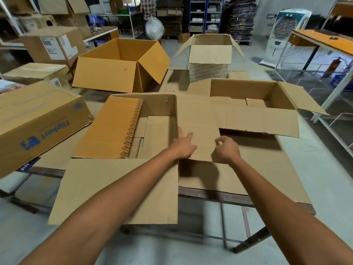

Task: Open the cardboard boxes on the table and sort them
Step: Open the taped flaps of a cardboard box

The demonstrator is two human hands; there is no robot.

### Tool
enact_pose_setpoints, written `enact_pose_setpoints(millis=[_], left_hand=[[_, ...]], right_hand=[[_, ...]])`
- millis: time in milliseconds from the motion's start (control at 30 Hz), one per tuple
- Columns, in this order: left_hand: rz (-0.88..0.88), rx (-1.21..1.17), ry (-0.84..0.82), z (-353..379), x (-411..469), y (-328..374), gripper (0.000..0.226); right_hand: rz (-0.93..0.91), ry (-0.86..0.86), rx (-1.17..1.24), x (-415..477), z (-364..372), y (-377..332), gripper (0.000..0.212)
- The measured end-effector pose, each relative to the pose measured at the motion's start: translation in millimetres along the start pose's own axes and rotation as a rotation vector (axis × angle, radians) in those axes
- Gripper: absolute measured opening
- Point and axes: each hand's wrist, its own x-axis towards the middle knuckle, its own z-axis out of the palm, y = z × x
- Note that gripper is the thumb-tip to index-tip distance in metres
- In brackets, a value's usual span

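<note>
Light bright and diffuse, mostly overhead; strongest far behind and right of the central open box (152, 104), where the air cooler (286, 29) and floor (256, 54) wash out pale. Soft-edged dark shadows lie just right of the box under its spread flap (198, 119) and just nearer than that flap. Box fairly sharp; shelving (206, 14) far behind it soft, straight edges bow toward the frame borders.

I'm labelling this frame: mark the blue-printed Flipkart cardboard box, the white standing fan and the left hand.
blue-printed Flipkart cardboard box (57, 122): head view, its printed face.
white standing fan (154, 28): head view, its round grille.
left hand (184, 145): head view, back of the hand.
</note>
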Motion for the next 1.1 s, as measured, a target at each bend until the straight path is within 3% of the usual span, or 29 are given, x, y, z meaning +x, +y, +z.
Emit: enact_pose_setpoints(millis=[133,267,367,433,533,667,867,1000,1100], left_hand=[[0.112,-0.106,0.040,-5,-7,-17,0.068],[0.134,-0.192,0.234,-24,-12,-38,0.058],[0.107,0.238,0.340,-45,-9,-73,0.047],[0.017,0.525,0.260,-53,-12,-98,0.043],[-0.158,0.728,0.089,-62,-24,-133,0.044],[-0.349,0.647,0.054,-83,-42,-159,0.045],[-0.166,0.451,0.211,-168,-63,-161,0.033],[-0.201,0.253,0.333,-253,-88,-195,0.039],[-0.254,0.229,0.308,-288,-110,-245,0.055]], right_hand=[[-0.147,0.080,-0.232,-3,-9,-31,0.026],[-0.364,0.029,-0.236,-13,0,-66,0.035],[-0.438,-0.051,-0.238,-24,20,-85,0.035],[-0.473,-0.079,-0.265,-32,37,-96,0.035],[-0.512,-0.103,-0.333,-42,59,-113,0.038],[-0.505,-0.126,-0.395,-48,83,-140,0.039],[-0.366,-0.194,-0.487,-56,117,-182,0.040],[-0.388,-0.236,-0.484,-66,142,-205,0.041],[-0.501,-0.258,-0.454,-73,161,-222,0.043]])
